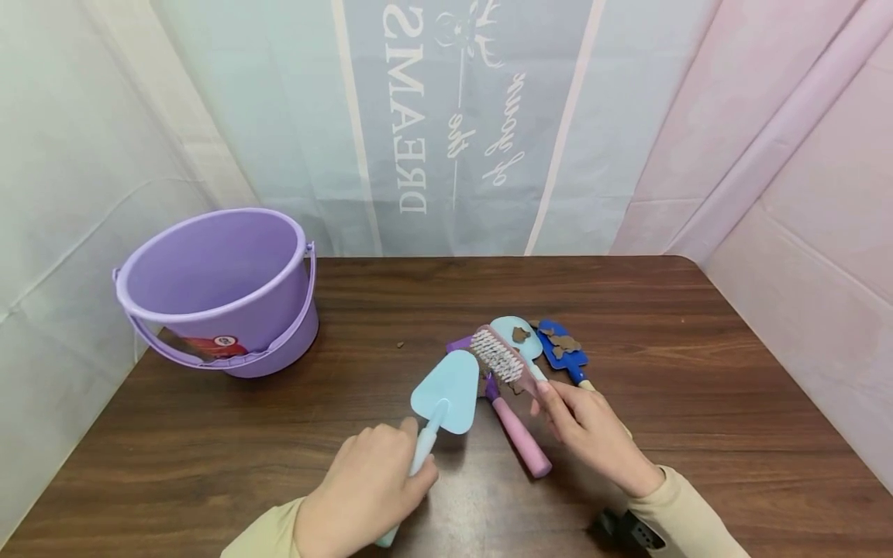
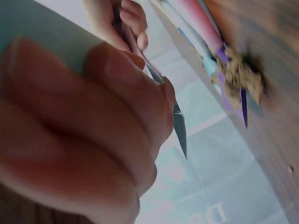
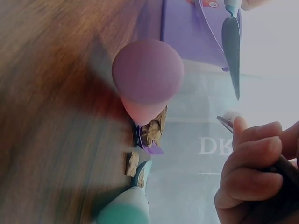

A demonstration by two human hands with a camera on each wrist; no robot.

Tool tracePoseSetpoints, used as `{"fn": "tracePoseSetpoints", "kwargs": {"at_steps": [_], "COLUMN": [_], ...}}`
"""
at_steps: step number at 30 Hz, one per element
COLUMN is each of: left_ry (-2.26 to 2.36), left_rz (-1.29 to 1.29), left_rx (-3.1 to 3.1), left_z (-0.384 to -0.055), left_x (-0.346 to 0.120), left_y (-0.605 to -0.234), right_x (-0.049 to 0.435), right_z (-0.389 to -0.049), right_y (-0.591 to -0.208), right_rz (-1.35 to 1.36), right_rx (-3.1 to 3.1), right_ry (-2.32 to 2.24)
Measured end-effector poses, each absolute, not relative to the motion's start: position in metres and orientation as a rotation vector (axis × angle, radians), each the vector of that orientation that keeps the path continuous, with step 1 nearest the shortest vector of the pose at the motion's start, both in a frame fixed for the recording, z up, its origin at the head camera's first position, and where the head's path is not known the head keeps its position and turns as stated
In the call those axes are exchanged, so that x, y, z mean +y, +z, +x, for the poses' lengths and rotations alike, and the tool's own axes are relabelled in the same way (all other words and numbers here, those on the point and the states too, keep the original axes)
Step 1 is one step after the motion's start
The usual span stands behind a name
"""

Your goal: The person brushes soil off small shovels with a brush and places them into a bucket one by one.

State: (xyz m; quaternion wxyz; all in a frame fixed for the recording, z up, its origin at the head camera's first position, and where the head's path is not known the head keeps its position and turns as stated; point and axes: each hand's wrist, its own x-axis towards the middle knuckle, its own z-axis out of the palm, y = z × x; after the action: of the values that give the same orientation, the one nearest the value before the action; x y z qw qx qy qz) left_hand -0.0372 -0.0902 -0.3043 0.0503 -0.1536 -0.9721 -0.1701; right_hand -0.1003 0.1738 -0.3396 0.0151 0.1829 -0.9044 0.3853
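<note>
My left hand [image 1: 366, 484] grips the handle of a light blue trowel [image 1: 453, 384] and holds it above the table, its blade pointing away from me. In my right hand [image 1: 600, 434] is a pink scrub brush [image 1: 497, 355], its white bristles showing in the head view and its head just right of the trowel blade. Below the brush lies a purple hand tool with a pink handle [image 1: 523, 440], with brown clumps [image 2: 238, 79] on its partly hidden blade. Beside it are a light blue scoop [image 1: 512, 325] and a dark blue shovel [image 1: 572, 359], both bearing brown pieces.
A purple bucket [image 1: 279, 337] stands at the left of the brown wooden table [image 1: 349, 310], its handle hanging down in front. One small brown crumb [image 1: 401, 344] lies between bucket and tools. A printed curtain [image 1: 300, 155] hangs behind. Something black [image 1: 628, 531] is by the right sleeve.
</note>
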Motion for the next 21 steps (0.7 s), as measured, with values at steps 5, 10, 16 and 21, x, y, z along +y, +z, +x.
{"fn": "tracePoseSetpoints", "kwargs": {"at_steps": [5,10,16,21], "left_ry": [-0.496,-0.493,-0.485,-0.481], "left_rz": [-0.417,-0.362,-0.275,-0.222], "left_rx": [-2.949,-2.955,-2.952,-2.904], "left_z": [-0.04,-0.043,-0.047,-0.049], "left_x": [-0.102,-0.11,-0.121,-0.132], "left_y": [-0.297,-0.29,-0.28,-0.27], "right_x": [0.176,0.177,0.178,0.179], "right_z": [-0.099,-0.099,-0.099,-0.098], "right_y": [-0.341,-0.341,-0.342,-0.342], "right_rz": [0.581,0.597,0.595,0.598], "right_rx": [-2.817,-2.809,-2.816,-2.813], "right_ry": [1.196,1.2,1.182,1.18]}}
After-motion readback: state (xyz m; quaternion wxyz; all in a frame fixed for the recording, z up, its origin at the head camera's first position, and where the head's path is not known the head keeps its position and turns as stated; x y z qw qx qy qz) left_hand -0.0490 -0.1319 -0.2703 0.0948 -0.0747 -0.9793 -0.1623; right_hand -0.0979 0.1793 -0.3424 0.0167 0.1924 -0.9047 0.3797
